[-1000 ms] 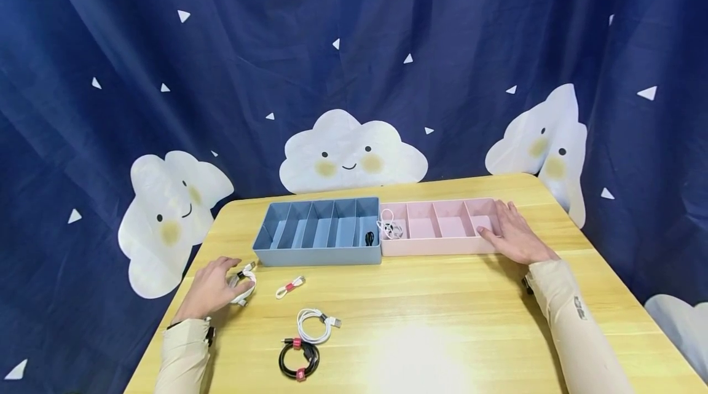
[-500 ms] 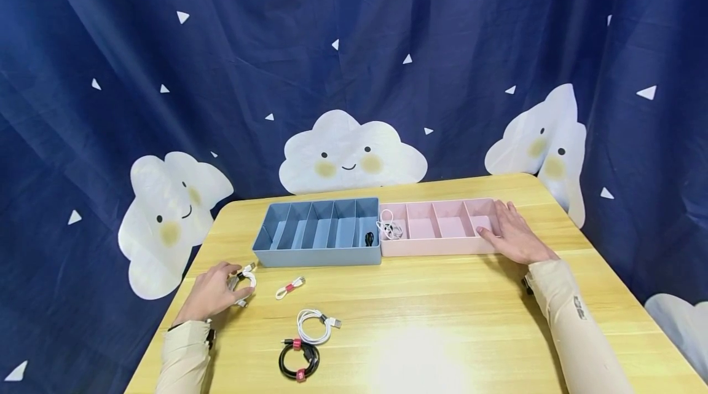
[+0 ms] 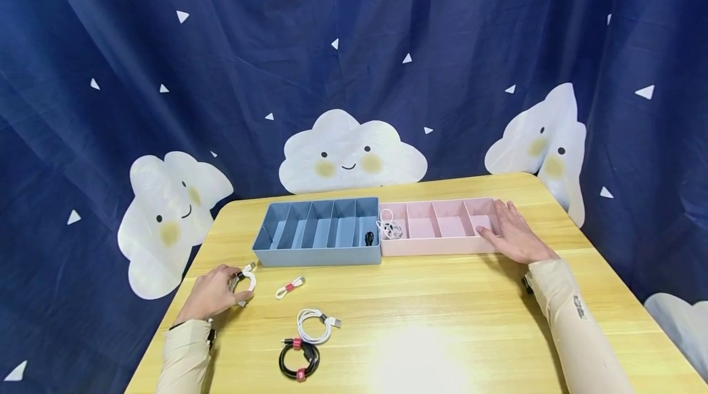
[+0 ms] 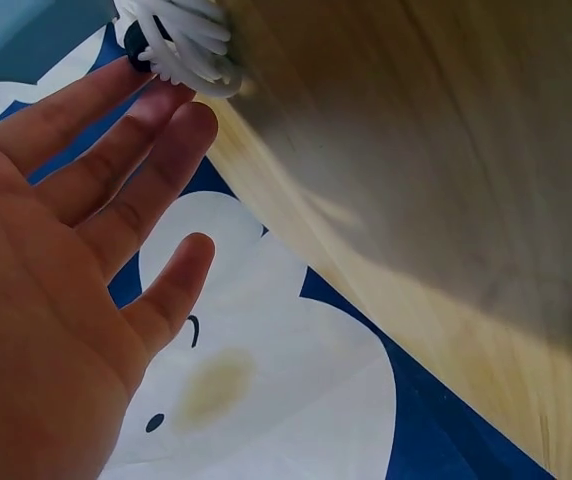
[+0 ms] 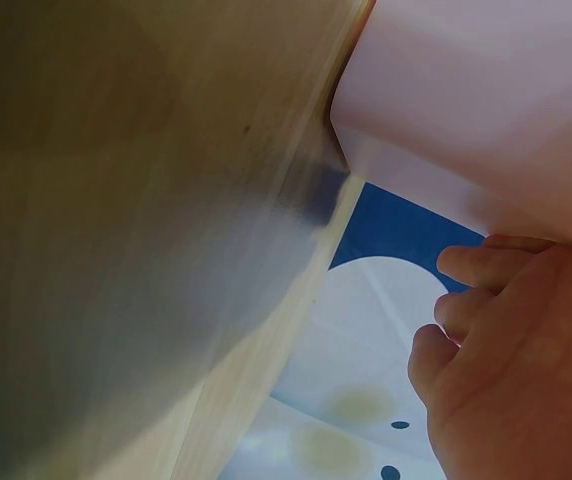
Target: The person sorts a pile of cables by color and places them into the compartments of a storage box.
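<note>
At the table's left, a coiled white charging cable (image 3: 250,283) with a dark tie lies between the thumb and fingers of my left hand (image 3: 209,294), which pinches it. The left wrist view shows the fingertips against the white coil (image 4: 188,45); the thumb is hidden there. My right hand (image 3: 520,237) grips the right end of a pink divided box (image 3: 437,248), its thumb over the front rim. In the right wrist view the other fingers (image 5: 466,268) curl at the pink wall (image 5: 446,100). A blue divided box (image 3: 318,257) stands against the pink one.
A short white cable with a red tie (image 3: 290,287), a coiled white cable (image 3: 314,326) and a coiled black cable (image 3: 299,360) lie on the table (image 3: 420,295). A black cable (image 3: 369,238) sits in the blue box, white cables (image 3: 394,231) in the pink.
My left hand's fingers have come down and closed in slightly around the white cable, which has shifted a little. The right hand and both boxes stay where they were.
</note>
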### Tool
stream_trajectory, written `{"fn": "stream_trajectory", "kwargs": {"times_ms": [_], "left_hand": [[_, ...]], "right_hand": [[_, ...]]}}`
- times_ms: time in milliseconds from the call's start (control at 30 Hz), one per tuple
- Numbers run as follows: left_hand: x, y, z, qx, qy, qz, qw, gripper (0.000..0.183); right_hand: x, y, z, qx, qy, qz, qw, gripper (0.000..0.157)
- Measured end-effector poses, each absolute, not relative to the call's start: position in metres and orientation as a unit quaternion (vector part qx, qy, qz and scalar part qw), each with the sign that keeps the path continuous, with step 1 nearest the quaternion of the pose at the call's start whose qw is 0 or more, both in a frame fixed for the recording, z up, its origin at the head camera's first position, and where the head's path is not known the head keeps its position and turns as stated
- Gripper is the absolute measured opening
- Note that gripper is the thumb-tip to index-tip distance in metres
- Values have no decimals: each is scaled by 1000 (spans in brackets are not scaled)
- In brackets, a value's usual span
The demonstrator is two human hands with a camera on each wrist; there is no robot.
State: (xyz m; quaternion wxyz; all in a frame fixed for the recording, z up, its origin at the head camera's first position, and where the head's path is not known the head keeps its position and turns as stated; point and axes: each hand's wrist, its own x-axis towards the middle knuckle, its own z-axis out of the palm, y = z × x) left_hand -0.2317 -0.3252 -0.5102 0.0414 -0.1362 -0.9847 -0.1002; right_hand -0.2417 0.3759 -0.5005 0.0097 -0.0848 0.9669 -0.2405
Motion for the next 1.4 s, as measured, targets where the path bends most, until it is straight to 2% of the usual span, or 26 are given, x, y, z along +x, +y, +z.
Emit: {"fn": "stream_trajectory", "kwargs": {"times_ms": [233, 600, 900, 1400], "left_hand": [[-233, -324, -511, -141, -985, -94, 41, 56], [-232, -326, -508, -128, -984, -108, 53, 60], [-232, -324, -498, -135, -982, -112, 70, 56], [-236, -318, -479, -156, -974, -97, 133, 48]], "right_hand": [[-242, 376, -501, -84, 966, -244, 11, 98], [-241, 376, -500, -83, 965, -248, 12, 98], [-241, 376, -500, -82, 965, -248, 14, 98], [-241, 375, -499, -81, 966, -245, 13, 98]]}}
